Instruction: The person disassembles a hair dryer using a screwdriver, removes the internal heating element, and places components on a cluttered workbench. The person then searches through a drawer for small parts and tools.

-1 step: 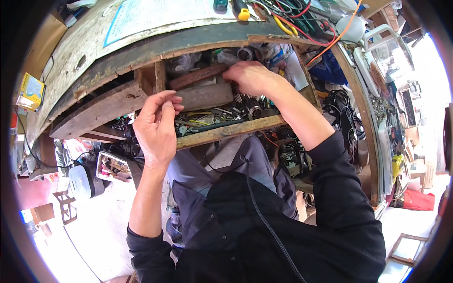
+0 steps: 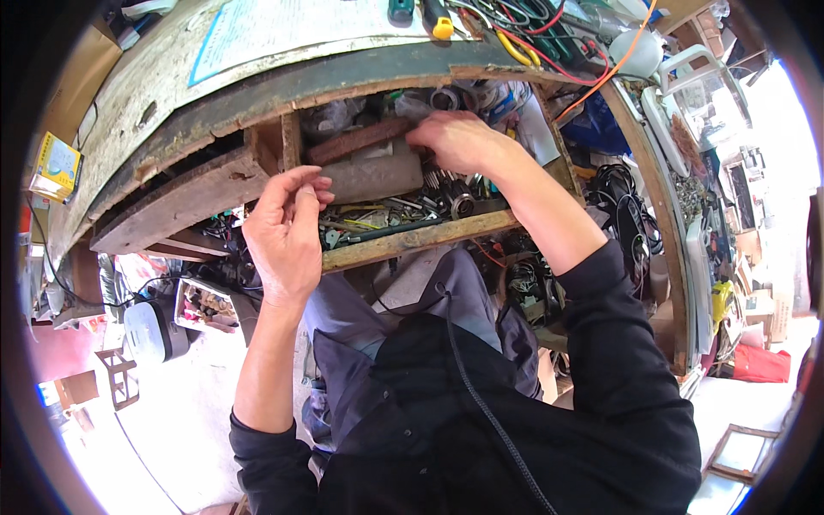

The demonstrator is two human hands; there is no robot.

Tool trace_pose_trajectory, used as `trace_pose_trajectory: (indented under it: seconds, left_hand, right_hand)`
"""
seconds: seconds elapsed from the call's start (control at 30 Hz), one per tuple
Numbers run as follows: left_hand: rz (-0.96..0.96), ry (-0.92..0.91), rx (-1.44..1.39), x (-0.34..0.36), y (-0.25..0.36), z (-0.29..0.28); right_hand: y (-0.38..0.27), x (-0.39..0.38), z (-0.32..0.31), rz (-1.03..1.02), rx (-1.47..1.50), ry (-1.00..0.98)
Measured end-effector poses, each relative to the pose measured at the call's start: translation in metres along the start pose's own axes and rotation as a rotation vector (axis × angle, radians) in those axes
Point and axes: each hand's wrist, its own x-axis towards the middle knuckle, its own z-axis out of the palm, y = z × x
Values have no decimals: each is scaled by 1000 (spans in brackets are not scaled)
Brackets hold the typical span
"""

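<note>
A wooden drawer (image 2: 403, 232) under the bench is pulled out, full of loose small tools and metal bits. Across its middle lies a grey-brown oblong block (image 2: 373, 176). Behind the block is a reddish-brown bar (image 2: 359, 140), slanting up to the right. My right hand (image 2: 463, 143) reaches into the drawer, its bent fingers closed at the bar's right end; some fingertips are hidden. My left hand (image 2: 287, 227) hovers over the drawer's left side with loosely bent fingers apart, tips by the block's left end. I see nothing held in it. A ring-shaped metal part (image 2: 462, 204) sits below my right wrist.
Above the drawer runs the bench top (image 2: 343, 73), with a paper sheet (image 2: 283, 34), a yellow-and-black handle (image 2: 439, 21) and tangled cables (image 2: 549, 34). Black cords (image 2: 622, 197) hang at the right. A box of odds and ends (image 2: 210, 307) stands at the lower left.
</note>
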Motion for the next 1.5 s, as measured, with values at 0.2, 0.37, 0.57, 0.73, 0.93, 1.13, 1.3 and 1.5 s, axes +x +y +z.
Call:
trace_pose_trajectory:
  seconds: [0.2, 0.37, 0.57, 0.73, 0.93, 1.13, 1.3, 1.5]
  left_hand:
    - [10, 3, 82, 0, -1, 1]
    - [-4, 13, 48, -2, -2, 2]
    - [3, 21, 45, -2, -4, -1]
    - [17, 22, 80, 0, -1, 0]
    - [21, 36, 28, 2, -3, 1]
    - [10, -2, 22, 0, -3, -1]
    - [41, 18, 32, 0, -3, 2]
    - [55, 9, 19, 0, -4, 0]
  right_hand:
    - [1, -19, -32, 396, -285, 9]
    - [-11, -44, -74, 737, -233, -291]
    - [-27, -7, -47, 261, -113, 110]
    - [-28, 31, -7, -78, 129, 126]
    - [-32, 21, 3, -99, 228, 105]
    - [-8, 22, -12, -191, 336, 170]
    - [34, -25, -30, 231, 183, 237]
    - [72, -42, -18, 420, 87, 300]
